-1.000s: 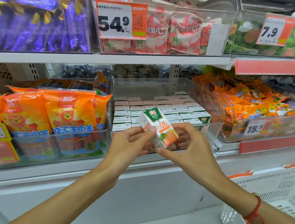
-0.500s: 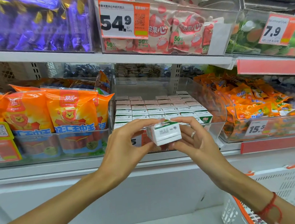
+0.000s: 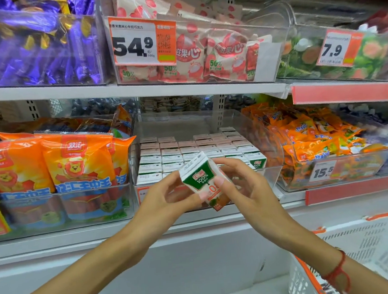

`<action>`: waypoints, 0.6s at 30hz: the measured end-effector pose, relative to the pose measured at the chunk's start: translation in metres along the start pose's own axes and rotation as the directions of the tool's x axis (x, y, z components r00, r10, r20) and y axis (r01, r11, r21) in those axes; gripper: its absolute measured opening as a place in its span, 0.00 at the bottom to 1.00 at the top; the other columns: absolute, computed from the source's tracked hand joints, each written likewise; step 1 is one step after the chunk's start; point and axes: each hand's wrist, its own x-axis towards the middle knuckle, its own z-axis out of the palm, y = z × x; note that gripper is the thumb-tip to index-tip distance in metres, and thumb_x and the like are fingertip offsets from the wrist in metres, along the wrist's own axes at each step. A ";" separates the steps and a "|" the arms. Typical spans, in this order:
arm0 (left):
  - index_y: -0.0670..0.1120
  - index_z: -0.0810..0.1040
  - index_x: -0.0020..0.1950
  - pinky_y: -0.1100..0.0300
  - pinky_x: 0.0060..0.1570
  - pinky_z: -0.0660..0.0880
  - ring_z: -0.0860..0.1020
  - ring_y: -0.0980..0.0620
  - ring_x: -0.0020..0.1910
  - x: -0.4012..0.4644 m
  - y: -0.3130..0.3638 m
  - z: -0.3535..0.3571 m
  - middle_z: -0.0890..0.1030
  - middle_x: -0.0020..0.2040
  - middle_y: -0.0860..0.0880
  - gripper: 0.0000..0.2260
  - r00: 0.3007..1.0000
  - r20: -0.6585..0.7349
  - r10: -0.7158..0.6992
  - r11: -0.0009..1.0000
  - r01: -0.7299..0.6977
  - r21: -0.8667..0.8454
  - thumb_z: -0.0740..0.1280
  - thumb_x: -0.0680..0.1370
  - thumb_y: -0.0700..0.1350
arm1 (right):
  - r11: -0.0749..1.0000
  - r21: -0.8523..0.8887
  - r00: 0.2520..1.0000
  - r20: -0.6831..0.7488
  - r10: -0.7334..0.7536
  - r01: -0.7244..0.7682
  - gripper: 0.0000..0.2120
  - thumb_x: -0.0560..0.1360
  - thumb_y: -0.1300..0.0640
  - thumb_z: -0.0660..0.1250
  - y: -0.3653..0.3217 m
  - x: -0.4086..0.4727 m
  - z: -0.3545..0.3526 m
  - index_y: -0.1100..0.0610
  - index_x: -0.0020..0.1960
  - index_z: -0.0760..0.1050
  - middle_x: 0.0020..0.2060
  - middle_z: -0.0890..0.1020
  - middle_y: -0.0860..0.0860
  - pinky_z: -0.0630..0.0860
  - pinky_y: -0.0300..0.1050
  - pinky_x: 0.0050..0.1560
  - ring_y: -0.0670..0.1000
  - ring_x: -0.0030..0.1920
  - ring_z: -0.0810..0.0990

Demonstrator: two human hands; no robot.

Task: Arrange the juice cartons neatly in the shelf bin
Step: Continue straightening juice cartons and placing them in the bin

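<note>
A small white and green juice carton (image 3: 201,177) with an orange lower part is held in front of the clear shelf bin (image 3: 269,161), upright and tilted slightly. My left hand (image 3: 167,200) pinches its left side and my right hand (image 3: 245,184) pinches its right side with fingers curled round it. Inside the bin, several rows of the same cartons (image 3: 188,148) stand packed with their white tops showing. The bin's front wall is partly hidden behind my hands.
Orange sausage packs (image 3: 56,163) fill the bin to the left and small orange snack bags (image 3: 309,136) fill the bin to the right. An upper shelf (image 3: 136,88) hangs above with candy bins. A white basket with an orange rim (image 3: 371,255) sits at lower right.
The carton was turned between my hands, from lying sideways with its top toward me to upright with the green front facing me. Both hands stayed in front of the bin.
</note>
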 end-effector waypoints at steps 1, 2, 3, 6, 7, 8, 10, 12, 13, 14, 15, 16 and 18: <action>0.61 0.77 0.57 0.75 0.41 0.74 0.80 0.66 0.52 0.002 0.001 0.000 0.83 0.51 0.65 0.21 1.000 -0.014 0.006 1.000 -0.006 0.015 0.74 0.66 0.52 | 1.000 -0.017 1.000 0.000 -0.011 0.011 0.16 0.76 0.49 0.65 0.000 0.001 -0.001 0.46 0.63 0.75 0.57 0.79 0.46 0.81 0.39 0.42 0.45 0.54 0.81; 0.61 0.77 0.58 0.74 0.40 0.75 0.81 0.65 0.51 0.004 0.002 0.000 0.83 0.50 0.65 0.22 0.999 -0.038 0.016 1.000 -0.015 0.018 0.74 0.64 0.52 | 0.999 -0.029 1.000 0.005 -0.024 0.024 0.15 0.76 0.49 0.64 0.000 0.002 -0.003 0.45 0.63 0.75 0.57 0.78 0.46 0.81 0.41 0.42 0.46 0.54 0.81; 0.62 0.76 0.58 0.73 0.38 0.76 0.81 0.65 0.50 0.006 0.003 0.001 0.82 0.50 0.65 0.23 0.998 -0.063 0.020 1.000 -0.020 0.010 0.74 0.64 0.51 | 0.998 -0.042 0.999 0.010 -0.038 0.038 0.15 0.77 0.49 0.64 0.001 0.003 -0.005 0.44 0.63 0.75 0.58 0.77 0.47 0.82 0.42 0.42 0.47 0.54 0.82; 0.59 0.77 0.57 0.70 0.36 0.77 0.82 0.63 0.47 0.015 0.006 0.010 0.83 0.48 0.64 0.18 0.998 -0.049 0.033 0.998 -0.030 0.056 0.72 0.68 0.48 | 0.992 -0.113 0.999 0.019 -0.047 0.049 0.14 0.77 0.48 0.63 0.006 0.005 -0.013 0.40 0.63 0.74 0.59 0.75 0.46 0.81 0.40 0.43 0.48 0.54 0.81; 0.59 0.78 0.56 0.70 0.36 0.77 0.82 0.63 0.46 0.019 0.006 0.014 0.83 0.47 0.65 0.16 0.998 -0.040 0.038 0.995 -0.034 0.095 0.72 0.69 0.48 | 0.988 -0.144 0.999 0.020 -0.045 0.048 0.15 0.77 0.46 0.63 0.009 0.006 -0.017 0.41 0.63 0.73 0.59 0.75 0.46 0.81 0.40 0.43 0.47 0.54 0.81; 0.59 0.78 0.56 0.69 0.36 0.78 0.82 0.63 0.46 0.024 0.007 0.018 0.83 0.47 0.65 0.15 0.998 -0.041 0.042 0.990 -0.036 0.133 0.72 0.71 0.47 | 0.980 -0.190 0.998 0.018 -0.052 0.054 0.16 0.76 0.45 0.63 0.011 0.007 -0.024 0.42 0.64 0.73 0.58 0.76 0.46 0.81 0.39 0.45 0.46 0.55 0.81; 0.58 0.79 0.55 0.68 0.38 0.78 0.82 0.62 0.46 0.037 0.005 0.026 0.83 0.47 0.64 0.14 0.996 -0.063 0.061 0.982 -0.049 0.180 0.72 0.73 0.43 | 0.948 -0.305 0.996 0.000 -0.092 0.087 0.17 0.77 0.43 0.63 0.016 0.012 -0.040 0.43 0.64 0.74 0.58 0.78 0.43 0.78 0.34 0.49 0.42 0.56 0.79; 0.59 0.79 0.53 0.72 0.40 0.76 0.81 0.64 0.46 0.053 0.003 0.037 0.83 0.46 0.66 0.14 0.991 -0.093 0.096 0.976 -0.076 0.202 0.73 0.74 0.42 | 0.897 -0.430 0.989 -0.053 -0.140 0.104 0.16 0.78 0.41 0.62 0.023 0.018 -0.059 0.42 0.63 0.75 0.57 0.79 0.40 0.74 0.31 0.51 0.39 0.57 0.77; 0.59 0.78 0.53 0.74 0.39 0.74 0.80 0.66 0.46 0.061 0.003 0.045 0.82 0.46 0.66 0.13 0.987 -0.113 0.112 0.976 -0.088 0.202 0.73 0.74 0.42 | 0.869 -0.486 0.983 -0.098 -0.156 0.090 0.16 0.78 0.39 0.61 0.027 0.020 -0.069 0.42 0.63 0.75 0.56 0.79 0.38 0.73 0.32 0.52 0.38 0.56 0.76; 0.58 0.78 0.54 0.75 0.39 0.73 0.79 0.67 0.46 0.070 0.003 0.053 0.82 0.46 0.66 0.13 0.983 -0.134 0.129 0.976 -0.101 0.192 0.72 0.75 0.43 | 0.842 -0.535 0.973 -0.155 -0.173 0.065 0.16 0.78 0.38 0.59 0.032 0.023 -0.079 0.42 0.62 0.75 0.55 0.78 0.38 0.71 0.31 0.51 0.37 0.55 0.75; 0.57 0.78 0.56 0.77 0.39 0.72 0.78 0.68 0.46 0.080 0.002 0.063 0.82 0.47 0.64 0.12 0.976 -0.160 0.147 0.977 -0.118 0.179 0.72 0.75 0.44 | 0.816 -0.577 0.956 -0.218 -0.194 0.034 0.17 0.78 0.39 0.58 0.038 0.024 -0.090 0.43 0.62 0.75 0.55 0.78 0.38 0.69 0.31 0.51 0.37 0.55 0.74; 0.55 0.77 0.57 0.77 0.39 0.72 0.78 0.70 0.45 0.088 0.001 0.072 0.82 0.48 0.62 0.12 0.968 -0.191 0.161 0.978 -0.131 0.163 0.71 0.76 0.44 | 0.787 -0.617 0.936 -0.282 -0.211 -0.009 0.17 0.78 0.40 0.58 0.043 0.025 -0.100 0.44 0.63 0.74 0.56 0.78 0.40 0.68 0.33 0.50 0.38 0.55 0.74; 0.55 0.75 0.59 0.76 0.39 0.73 0.78 0.70 0.44 0.104 -0.003 0.092 0.80 0.51 0.61 0.12 0.954 -0.255 0.158 0.981 -0.122 0.151 0.70 0.77 0.45 | 0.722 -0.678 0.902 -0.386 -0.192 -0.136 0.17 0.80 0.45 0.59 0.056 0.026 -0.118 0.49 0.66 0.71 0.59 0.76 0.44 0.68 0.39 0.53 0.46 0.60 0.73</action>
